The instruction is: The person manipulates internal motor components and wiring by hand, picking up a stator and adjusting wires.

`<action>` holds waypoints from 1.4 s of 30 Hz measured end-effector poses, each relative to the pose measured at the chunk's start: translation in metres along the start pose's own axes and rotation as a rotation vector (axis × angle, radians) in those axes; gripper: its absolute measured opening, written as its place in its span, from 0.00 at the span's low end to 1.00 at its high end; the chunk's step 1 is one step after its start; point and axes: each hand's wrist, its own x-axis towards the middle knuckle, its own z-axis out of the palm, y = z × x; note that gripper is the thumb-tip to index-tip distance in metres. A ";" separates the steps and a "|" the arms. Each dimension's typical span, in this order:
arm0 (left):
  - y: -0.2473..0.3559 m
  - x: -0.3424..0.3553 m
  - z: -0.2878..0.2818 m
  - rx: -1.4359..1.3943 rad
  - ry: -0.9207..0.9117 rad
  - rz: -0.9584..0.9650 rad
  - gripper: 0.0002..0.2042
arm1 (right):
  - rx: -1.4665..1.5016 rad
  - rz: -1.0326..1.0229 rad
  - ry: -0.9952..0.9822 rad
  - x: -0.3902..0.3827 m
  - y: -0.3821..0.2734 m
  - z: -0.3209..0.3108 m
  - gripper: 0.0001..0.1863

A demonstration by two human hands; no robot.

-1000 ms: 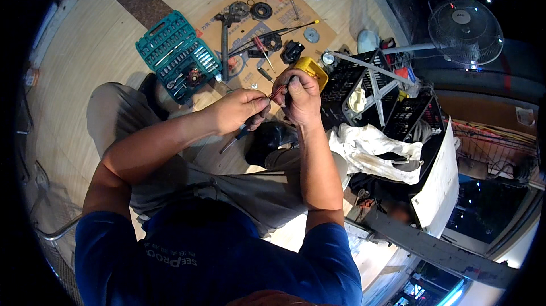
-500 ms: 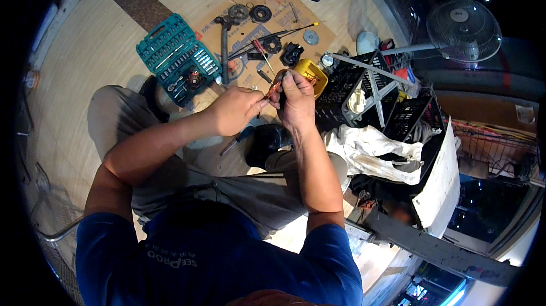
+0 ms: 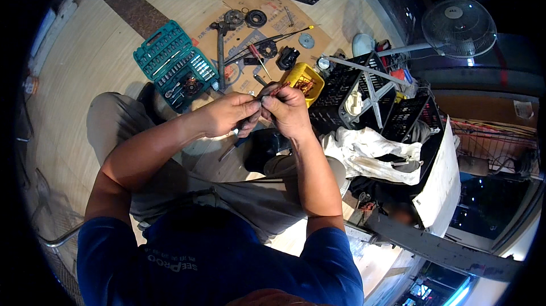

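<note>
In front of me my left hand (image 3: 230, 114) and my right hand (image 3: 288, 112) meet, fingertips pressed together. A strip of copper wire (image 3: 280, 87) runs between them and shows reddish above the right fingers; its lower part is hidden. The left hand is closed in a pinch where the wire enters it, and the right hand grips the wire with thumb and fingers. Just beyond the right hand stands a yellow container (image 3: 319, 85) with copper wire pieces (image 3: 305, 86) in it. Near the hands lies a screwdriver with a red handle (image 3: 254, 50).
An opened green socket set (image 3: 164, 42) lies at the left. Cardboard (image 3: 318, 36) carries a hammer (image 3: 221, 50), a black ring (image 3: 256, 19) and several dark parts. At the right are black crates (image 3: 333, 95), a white cloth (image 3: 369, 152) and a fan (image 3: 459, 27).
My hands have come closer together and slightly lower. The right hand has turned, its fingers now folded over the copper wire. More of the yellow container shows.
</note>
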 end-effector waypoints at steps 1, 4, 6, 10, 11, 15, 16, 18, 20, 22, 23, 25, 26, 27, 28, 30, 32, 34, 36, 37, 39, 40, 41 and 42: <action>0.000 0.001 -0.001 0.032 0.009 0.010 0.15 | 0.005 -0.013 0.014 0.001 0.002 0.001 0.06; 0.006 0.003 -0.005 0.242 0.067 0.018 0.15 | -0.003 -0.002 0.087 0.003 0.007 0.004 0.07; 0.011 0.004 -0.007 0.561 0.163 0.091 0.15 | -0.048 0.027 0.126 0.005 0.007 0.004 0.08; 0.019 0.001 -0.005 1.119 0.323 0.285 0.12 | -0.104 0.032 0.126 0.009 0.006 0.004 0.08; 0.020 0.000 -0.004 1.171 0.317 0.316 0.10 | -0.090 0.016 0.114 0.010 0.005 0.004 0.09; 0.024 -0.002 0.001 1.226 0.293 0.448 0.09 | -0.146 0.045 0.110 0.007 -0.002 0.003 0.11; 0.024 -0.003 0.002 1.260 0.301 0.411 0.09 | -0.138 0.041 0.119 0.007 -0.004 0.002 0.11; 0.024 -0.004 0.004 1.323 0.317 0.325 0.09 | -0.160 0.015 0.136 0.006 -0.006 0.003 0.11; 0.023 -0.006 0.006 1.336 0.320 0.321 0.11 | -0.213 -0.038 0.153 0.005 -0.004 0.007 0.11; 0.023 -0.006 0.006 1.349 0.297 0.309 0.12 | -0.203 -0.042 0.177 0.004 -0.002 0.011 0.11; 0.023 -0.005 0.004 1.356 0.273 0.304 0.12 | -0.196 -0.040 0.174 0.005 -0.002 0.011 0.11; 0.024 -0.002 0.000 1.171 0.207 0.196 0.12 | -0.226 -0.028 0.189 0.005 -0.002 0.009 0.11; 0.024 -0.001 -0.003 0.975 0.164 0.093 0.12 | -0.240 -0.019 0.185 0.006 -0.003 0.007 0.10; 0.025 0.000 -0.005 0.773 0.112 -0.012 0.13 | -0.198 -0.031 0.147 0.006 -0.004 0.004 0.10; 0.025 -0.001 -0.008 0.489 0.073 -0.026 0.13 | -0.152 -0.047 0.107 0.007 -0.006 0.000 0.09; 0.024 -0.004 -0.013 -0.096 -0.029 -0.057 0.14 | -0.096 -0.068 0.059 0.006 -0.005 -0.002 0.09; 0.022 -0.001 -0.013 -0.070 -0.067 -0.057 0.14 | -0.081 -0.078 0.021 0.006 -0.002 -0.002 0.08; 0.020 0.001 -0.011 -0.054 -0.039 -0.064 0.13 | -0.083 -0.040 0.036 0.006 -0.001 -0.001 0.09; 0.020 0.002 -0.010 0.215 0.079 -0.030 0.12 | -0.089 -0.018 0.045 0.006 -0.001 -0.001 0.10; 0.020 0.002 -0.009 0.349 0.144 -0.015 0.11 | -0.086 -0.006 0.056 0.006 -0.002 0.000 0.11; 0.021 0.003 -0.008 0.472 0.215 0.017 0.10 | -0.068 0.004 0.093 0.006 -0.003 0.001 0.13; 0.021 0.003 -0.008 0.534 0.258 0.030 0.09 | -0.067 -0.002 0.092 0.005 -0.004 0.003 0.13; 0.021 0.003 -0.007 0.584 0.282 0.033 0.09 | -0.067 -0.008 0.091 0.005 -0.004 0.004 0.14; 0.020 0.003 -0.007 0.634 0.306 0.036 0.10 | -0.065 -0.015 0.090 0.005 -0.005 0.006 0.15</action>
